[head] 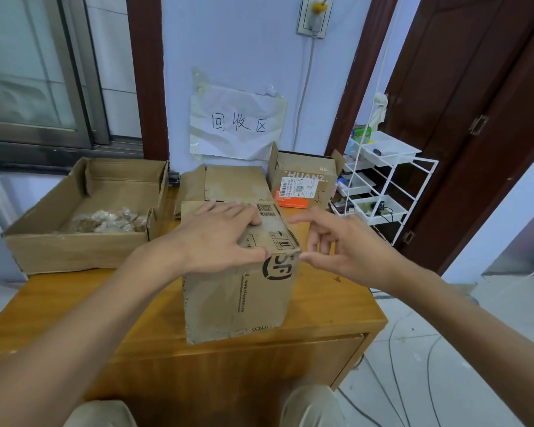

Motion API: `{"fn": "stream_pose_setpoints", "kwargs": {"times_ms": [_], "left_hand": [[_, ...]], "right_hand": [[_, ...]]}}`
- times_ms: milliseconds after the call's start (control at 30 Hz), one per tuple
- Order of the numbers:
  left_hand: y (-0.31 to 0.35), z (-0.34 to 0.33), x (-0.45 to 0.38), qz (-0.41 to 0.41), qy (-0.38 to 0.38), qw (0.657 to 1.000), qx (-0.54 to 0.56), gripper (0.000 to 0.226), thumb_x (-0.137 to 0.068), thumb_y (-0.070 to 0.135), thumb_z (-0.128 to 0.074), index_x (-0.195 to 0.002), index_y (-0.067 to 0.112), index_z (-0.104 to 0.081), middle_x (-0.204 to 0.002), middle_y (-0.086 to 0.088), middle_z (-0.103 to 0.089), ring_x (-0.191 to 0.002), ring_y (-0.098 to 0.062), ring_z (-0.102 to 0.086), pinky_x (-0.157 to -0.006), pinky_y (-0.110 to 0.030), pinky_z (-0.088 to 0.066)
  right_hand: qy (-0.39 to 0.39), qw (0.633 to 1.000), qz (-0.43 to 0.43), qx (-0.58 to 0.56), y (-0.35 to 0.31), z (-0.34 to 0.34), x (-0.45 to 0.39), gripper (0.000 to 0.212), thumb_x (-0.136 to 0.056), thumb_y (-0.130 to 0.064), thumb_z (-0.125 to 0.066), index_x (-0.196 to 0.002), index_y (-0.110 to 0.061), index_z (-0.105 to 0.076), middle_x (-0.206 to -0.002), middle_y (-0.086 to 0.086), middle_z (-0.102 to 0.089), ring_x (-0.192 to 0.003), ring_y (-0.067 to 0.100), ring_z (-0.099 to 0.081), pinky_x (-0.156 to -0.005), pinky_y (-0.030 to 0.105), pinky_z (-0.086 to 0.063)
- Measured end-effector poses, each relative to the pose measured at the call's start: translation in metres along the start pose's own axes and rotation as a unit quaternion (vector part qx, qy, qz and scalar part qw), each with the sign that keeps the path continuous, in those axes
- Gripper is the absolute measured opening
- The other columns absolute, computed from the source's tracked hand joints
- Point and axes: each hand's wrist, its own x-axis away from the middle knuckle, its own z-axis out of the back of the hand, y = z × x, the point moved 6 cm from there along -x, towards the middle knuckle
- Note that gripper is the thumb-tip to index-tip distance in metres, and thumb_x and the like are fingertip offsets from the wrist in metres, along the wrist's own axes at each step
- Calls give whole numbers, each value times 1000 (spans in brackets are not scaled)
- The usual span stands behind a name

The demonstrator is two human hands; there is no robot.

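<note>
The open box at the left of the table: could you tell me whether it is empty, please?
No, the open box holds a heap of pale lumps lying on its floor.

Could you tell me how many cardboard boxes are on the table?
4: front box under the left hand; open box at left; partly hidden box behind; labelled box back right.

So the closed box (238,297) sits mid-desk (74,303) near the front edge, with the left hand (219,235) flat on top and the right hand (342,245) just off its right corner (can't tell if it's touching). The open box (74,254) on the left has packets (111,221) in it. Behind the closed one lies flattened cardboard (228,183), with a small box (302,183) to its right. The wire rack (383,186) stands on the floor right of the desk.
</note>
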Motion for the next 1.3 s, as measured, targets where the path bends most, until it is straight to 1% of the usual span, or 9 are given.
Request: {"fn": "stream_pose_setpoints", "kwargs": {"times_ms": [233,433,500,600,667,833,967,1167,1300], "left_hand": [[3,0,1,1,2,1000,-6,106,-70,88,-15,-157,28,-30,-168,9,-26,-157,-11,-14,-129,-44,-8],[1,-2,0,0,-4,1000,-11,102,-73,88,-13,-155,30,-32,-168,11,-26,-157,-10,-14,-129,-45,-8],[4,-1,-1,3,-1,1000,-18,104,-72,87,-12,-156,28,-30,-167,9,-27,-156,-11,-16,-129,-43,-9],[7,0,0,7,2,1000,-21,104,-71,85,-12,-156,27,-29,-166,8,-29,-155,-12,-20,-128,-42,-10],[8,0,1,9,-3,1000,-21,104,-71,85,-12,-156,26,-28,-166,7,-29,-155,-12,-20,-128,-43,-10],[8,-1,4,9,-14,1000,-24,102,-72,84,-11,-155,28,-30,-167,8,-26,-154,-12,-17,-128,-42,-9],[9,-4,7,12,-24,1000,-11,103,-73,85,-10,-158,28,-24,-169,10,-21,-157,-11,-8,-129,-44,-5],[8,-2,6,11,-19,1000,7,82,-85,83,-26,-154,38,-27,-166,14,-21,-155,-8,-11,-129,-42,-3],[12,3,6,-20,-21,999,19,61,-95,77,-37,-153,60,-23,-171,8,-15,-158,-15,-6,-128,-50,-3]], "right_hand": [[65,996,60,28,-15,-11,5,7,-97,-29,-69,-96,-28,-76,-84,-27,-65,-67,-2,-61,-58,13,-43],[26,999,-3,-39,4,2,20,6,-97,-27,-72,-94,-31,-70,-87,-15,-70,-67,17,-67,-53,22,-47],[76,995,-30,-62,0,-1,23,11,-94,-40,-74,-89,-32,-69,-83,-15,-71,-65,16,-66,-53,20,-45],[170,982,-62,-51,-8,-15,23,19,-90,-50,-70,-83,-33,-64,-75,-15,-68,-58,17,-62,-56,43,-56],[197,978,-67,-27,-11,-24,23,10,-90,-34,-70,-93,-37,-61,-73,-14,-64,-57,15,-61,-56,46,-56],[187,979,-65,44,-13,-21,26,62,-90,-15,-69,-140,-45,-49,-73,-13,-57,-64,10,-62,-58,40,-55],[130,983,-88,-99,8,-17,34,64,-97,-7,-68,-146,-41,-47,-75,-4,-67,-69,18,-66,-64,22,-50],[139,957,-200,-160,10,-8,10,62,-91,-64,-61,-144,-37,-45,-91,-13,-74,-82,8,-72,-54,13,-44],[110,970,-211,-48,5,-7,-28,66,-85,-73,-62,-141,-44,-40,-97,-23,-70,-85,4,-67,-75,38,-56]]}}
